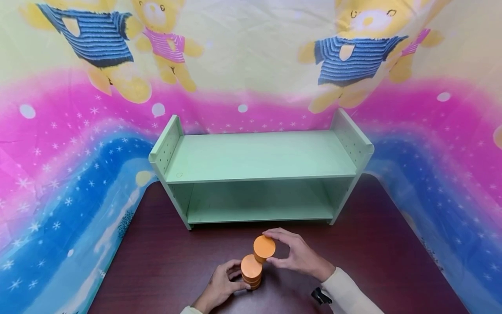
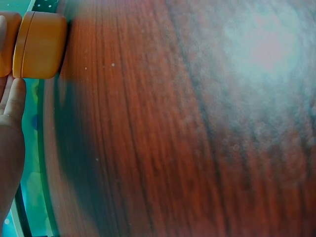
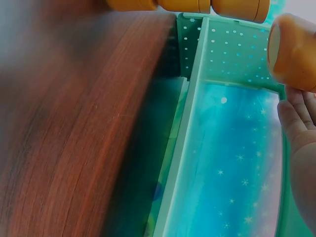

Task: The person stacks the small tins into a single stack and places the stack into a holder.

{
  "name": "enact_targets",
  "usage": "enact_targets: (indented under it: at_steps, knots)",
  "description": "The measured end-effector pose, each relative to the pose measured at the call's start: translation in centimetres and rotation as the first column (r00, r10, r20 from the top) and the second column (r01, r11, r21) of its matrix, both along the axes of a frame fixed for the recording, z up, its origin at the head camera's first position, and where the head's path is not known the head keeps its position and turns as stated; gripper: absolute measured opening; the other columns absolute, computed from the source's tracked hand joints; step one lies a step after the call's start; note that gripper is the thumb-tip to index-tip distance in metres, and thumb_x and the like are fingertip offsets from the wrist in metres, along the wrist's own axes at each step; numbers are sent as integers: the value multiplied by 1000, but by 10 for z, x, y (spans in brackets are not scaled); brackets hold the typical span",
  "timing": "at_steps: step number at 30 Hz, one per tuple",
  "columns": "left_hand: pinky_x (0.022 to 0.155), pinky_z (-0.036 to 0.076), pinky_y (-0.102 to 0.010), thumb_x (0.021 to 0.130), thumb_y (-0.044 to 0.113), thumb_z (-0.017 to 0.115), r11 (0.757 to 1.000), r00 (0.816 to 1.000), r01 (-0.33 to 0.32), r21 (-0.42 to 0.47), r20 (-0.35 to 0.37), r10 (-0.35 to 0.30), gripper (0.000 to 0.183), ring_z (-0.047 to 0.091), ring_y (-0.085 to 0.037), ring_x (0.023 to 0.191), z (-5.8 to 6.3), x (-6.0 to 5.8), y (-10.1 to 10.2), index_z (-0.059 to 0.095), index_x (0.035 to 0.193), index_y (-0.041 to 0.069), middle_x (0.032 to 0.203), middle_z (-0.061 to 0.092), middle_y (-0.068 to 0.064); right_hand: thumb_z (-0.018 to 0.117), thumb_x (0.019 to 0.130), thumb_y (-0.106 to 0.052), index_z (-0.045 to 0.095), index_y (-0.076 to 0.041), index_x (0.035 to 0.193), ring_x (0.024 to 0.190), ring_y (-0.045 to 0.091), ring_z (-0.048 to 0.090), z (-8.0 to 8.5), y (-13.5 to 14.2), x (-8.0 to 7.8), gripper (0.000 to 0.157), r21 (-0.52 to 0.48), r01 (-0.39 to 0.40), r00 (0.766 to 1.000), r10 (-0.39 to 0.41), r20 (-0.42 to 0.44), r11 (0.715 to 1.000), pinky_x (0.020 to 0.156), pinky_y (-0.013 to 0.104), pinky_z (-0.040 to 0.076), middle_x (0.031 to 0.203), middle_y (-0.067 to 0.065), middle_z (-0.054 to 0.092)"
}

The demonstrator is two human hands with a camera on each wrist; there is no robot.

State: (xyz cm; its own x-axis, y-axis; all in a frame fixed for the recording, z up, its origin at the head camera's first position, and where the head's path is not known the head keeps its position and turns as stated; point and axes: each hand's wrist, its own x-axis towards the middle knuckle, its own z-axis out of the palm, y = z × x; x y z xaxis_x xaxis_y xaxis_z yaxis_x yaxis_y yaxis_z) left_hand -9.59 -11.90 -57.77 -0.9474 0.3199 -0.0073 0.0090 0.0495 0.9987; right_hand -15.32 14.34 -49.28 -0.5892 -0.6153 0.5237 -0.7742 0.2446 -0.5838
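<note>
A stack of orange round containers [image 1: 251, 267] stands upright on the dark table in the head view. My left hand [image 1: 221, 284] holds this stack from its left side, thumb in front and fingers behind. Between the thumb and fingers of my right hand [image 1: 300, 254], another orange round container [image 1: 264, 247] is pinched, just behind and to the right of the stack's top. Whether the two touch I cannot tell. The left wrist view has the stack's lower container [image 2: 43, 45] beside fingers [image 2: 16, 96]. In the right wrist view, the held container [image 3: 295, 52] appears near the stack [image 3: 237, 7].
Behind the hands stands a pale green two-tier shelf [image 1: 259, 157] with raised side panels. The dark reddish-brown table [image 1: 157, 261] has a wood grain. A printed curtain [image 1: 243, 87] with teddy bears surrounds the table at the back and sides.
</note>
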Motion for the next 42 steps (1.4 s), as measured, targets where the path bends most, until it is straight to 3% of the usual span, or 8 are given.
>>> enact_targets:
  at_steps: [21,28,34,42]
  knots:
    - [95,55,-28,72,-5,86,1000,1000,6,8,-19,-6,56,62,-34,117,-1,0,0,60,121,-11,126,60,-26,87,77,-8,61,1,130,113,22,63,0,-16,12,60,-30,-62,998,62,-4,998,95,33,56,126,11,64]
    - [95,54,-26,73,-2,87,1000,1000,8,-11,-29,-8,55,63,-30,116,-2,-1,-1,61,120,-10,125,61,-24,88,75,-5,61,-1,130,114,23,63,-1,-21,15,62,-32,-71,996,73,58,997,96,31,55,127,9,63]
    - [95,54,-26,72,-6,86,1000,1000,11,-6,-30,-11,55,63,-29,115,-2,-1,0,60,121,-10,124,61,-25,89,68,4,61,9,123,106,31,65,17,-29,23,62,-49,-88,996,89,13,995,92,34,57,118,22,65]
    - [94,55,-27,73,-3,86,1000,1000,14,-19,-12,-14,55,63,-31,116,-2,-1,-1,60,122,-9,125,61,-24,89,74,-8,61,2,129,112,24,63,-6,-26,14,63,-31,-91,996,91,10,995,94,34,56,125,13,64]
